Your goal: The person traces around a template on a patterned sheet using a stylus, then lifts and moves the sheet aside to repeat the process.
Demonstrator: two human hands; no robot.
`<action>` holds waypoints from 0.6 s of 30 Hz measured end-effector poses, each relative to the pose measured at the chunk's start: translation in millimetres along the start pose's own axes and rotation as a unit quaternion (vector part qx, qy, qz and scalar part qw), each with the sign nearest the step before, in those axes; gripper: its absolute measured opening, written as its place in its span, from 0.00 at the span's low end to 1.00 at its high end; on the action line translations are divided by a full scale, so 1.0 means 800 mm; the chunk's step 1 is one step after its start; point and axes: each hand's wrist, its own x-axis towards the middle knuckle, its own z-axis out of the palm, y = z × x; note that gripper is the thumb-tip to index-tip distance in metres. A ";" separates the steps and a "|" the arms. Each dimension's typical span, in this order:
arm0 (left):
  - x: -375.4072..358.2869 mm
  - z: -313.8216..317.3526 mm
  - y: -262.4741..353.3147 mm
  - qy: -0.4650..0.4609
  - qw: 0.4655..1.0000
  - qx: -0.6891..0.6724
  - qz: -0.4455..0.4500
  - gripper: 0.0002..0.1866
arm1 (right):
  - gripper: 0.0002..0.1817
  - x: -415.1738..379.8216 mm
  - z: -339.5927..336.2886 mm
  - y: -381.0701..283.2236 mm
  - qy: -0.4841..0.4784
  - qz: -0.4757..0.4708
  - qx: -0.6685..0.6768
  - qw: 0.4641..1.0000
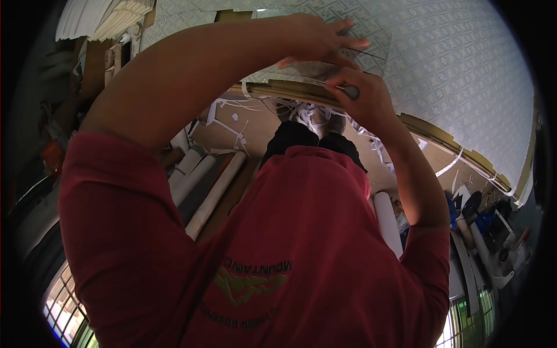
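Note:
My left hand lies over the patterned pale sheet on the table, its fingers spread and pointing right. Under and beside those fingers is what looks like a clear flat piece with a thin dark line across it. Close below, near the table edge, my right hand is closed around a slim tool with a dark rounded end. The tool's thin part points left along the sheet's edge. What its tip touches is too small to tell.
White strips and scraps litter the floor below the wooden table edge. Long rolls lean at the lower left, and another white roll stands at the right. Stacked white sheets are at the upper left.

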 end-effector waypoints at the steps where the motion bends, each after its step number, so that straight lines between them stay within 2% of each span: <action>1: 0.002 0.005 -0.002 0.017 1.000 0.002 0.004 0.72 | 0.08 0.004 0.008 0.000 -0.004 -0.001 0.002 1.000; 3: 0.000 0.004 -0.004 0.015 1.000 -0.012 0.007 0.71 | 0.07 0.017 0.022 -0.006 0.052 -0.087 -0.062 0.993; 4: -0.001 0.003 -0.005 0.015 1.000 -0.024 0.012 0.69 | 0.07 0.025 0.034 -0.011 0.050 -0.088 -0.062 0.993; 6: 0.009 0.020 -0.012 0.050 0.998 -0.018 0.027 0.69 | 0.08 0.044 0.068 -0.022 0.056 -0.068 0.045 0.995; 10: 0.020 0.055 -0.027 0.148 0.986 0.031 0.064 0.70 | 0.06 0.076 0.144 -0.029 0.051 -0.094 -0.021 0.994; 11: 0.016 0.047 -0.024 0.150 0.986 0.034 0.065 0.70 | 0.09 0.078 0.155 -0.035 0.097 -0.130 -0.046 0.986; 12: 0.009 0.034 -0.019 0.110 0.992 0.030 0.056 0.72 | 0.11 0.078 0.159 -0.038 0.143 -0.166 -0.071 0.973; 13: 0.001 0.020 -0.014 0.071 0.996 0.026 0.047 0.74 | 0.11 0.069 0.156 -0.040 0.146 -0.166 -0.074 0.972; 15: -0.004 0.007 -0.012 0.049 0.998 0.026 0.043 0.75 | 0.10 0.036 0.140 -0.046 0.090 -0.148 0.004 0.985; 16: -0.005 0.003 -0.009 0.024 0.999 0.023 0.040 0.77 | 0.10 0.018 0.127 -0.049 0.092 -0.144 0.000 0.985; 18: -0.003 0.005 -0.007 0.023 0.998 0.030 0.042 0.78 | 0.11 -0.020 0.088 -0.054 0.017 -0.081 -0.038 0.996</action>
